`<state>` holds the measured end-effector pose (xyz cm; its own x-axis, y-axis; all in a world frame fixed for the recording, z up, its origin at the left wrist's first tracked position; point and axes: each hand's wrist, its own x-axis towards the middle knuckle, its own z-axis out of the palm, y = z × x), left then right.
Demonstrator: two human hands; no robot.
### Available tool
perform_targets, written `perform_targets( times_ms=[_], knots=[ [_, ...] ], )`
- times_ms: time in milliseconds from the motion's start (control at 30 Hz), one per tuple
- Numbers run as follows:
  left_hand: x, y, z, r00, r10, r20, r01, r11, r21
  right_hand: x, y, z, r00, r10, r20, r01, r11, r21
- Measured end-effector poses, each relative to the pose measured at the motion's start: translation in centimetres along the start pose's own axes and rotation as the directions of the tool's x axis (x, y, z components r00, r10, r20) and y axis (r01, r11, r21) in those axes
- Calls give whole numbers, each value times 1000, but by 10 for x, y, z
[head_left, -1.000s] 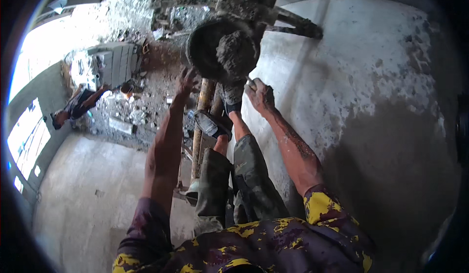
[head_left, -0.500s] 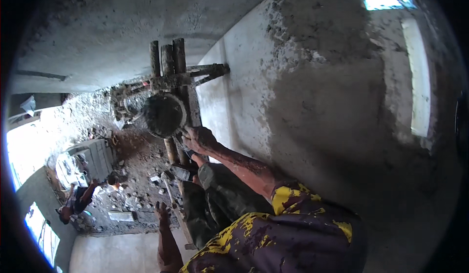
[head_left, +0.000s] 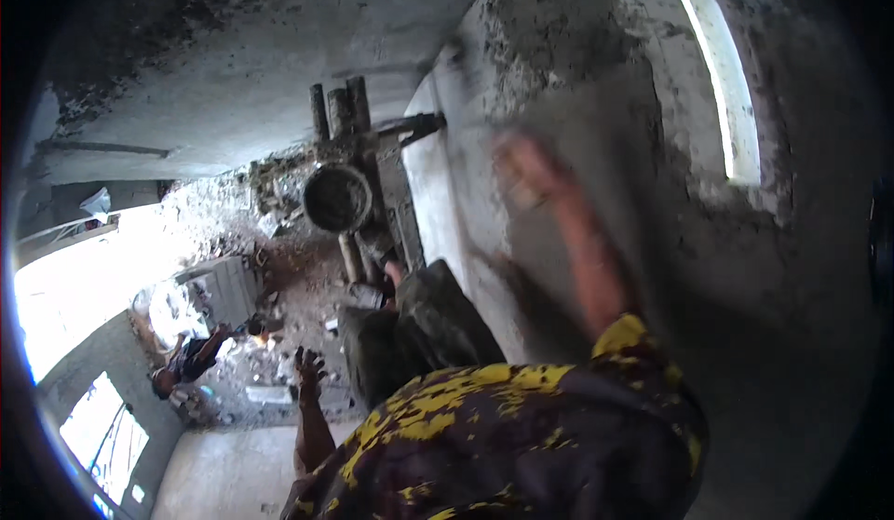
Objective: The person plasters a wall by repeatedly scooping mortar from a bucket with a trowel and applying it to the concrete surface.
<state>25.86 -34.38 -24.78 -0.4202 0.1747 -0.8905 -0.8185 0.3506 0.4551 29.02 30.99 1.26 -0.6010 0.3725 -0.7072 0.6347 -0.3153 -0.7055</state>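
My right hand (head_left: 529,168) is raised in front of the grey plastered wall (head_left: 596,120) on the right. Motion smears its fingers, so I cannot make out whether it holds anything. My left hand (head_left: 309,368) hangs low on the left, palm up, with its fingers apart and nothing in it. Ahead of my legs, a round dark basin (head_left: 337,198) with grey material inside rests on a scaffold of wooden poles (head_left: 341,110). Neither hand touches the basin. Darker damp plaster covers part of the wall beside a paler stretch.
Below the scaffold, rubble (head_left: 298,297) litters the ground. At the left a person (head_left: 191,362) is beside a stack of grey blocks (head_left: 223,292). A narrow window slot (head_left: 722,78) opens in the right wall, and a wide bright opening (head_left: 93,264) lies at the far left.
My right hand has left the basin's edge and swung up and right to the wall. The view has shifted, while my left hand stays low with its fingers apart.
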Motion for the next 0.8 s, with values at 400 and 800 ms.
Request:
perform_targets(
  times_ms=[400, 800],
  knots=[
    [-179, 24, -91, 967, -93, -236, 118, 988, 95, -91, 67, 62, 881, -273, -386, 242, 962, -127],
    [-137, 231, -41, 793, 606, 51, -291, 305, 907, 100, 45, -43, 380, -341, -860, 71, 938, -340]
  ],
)
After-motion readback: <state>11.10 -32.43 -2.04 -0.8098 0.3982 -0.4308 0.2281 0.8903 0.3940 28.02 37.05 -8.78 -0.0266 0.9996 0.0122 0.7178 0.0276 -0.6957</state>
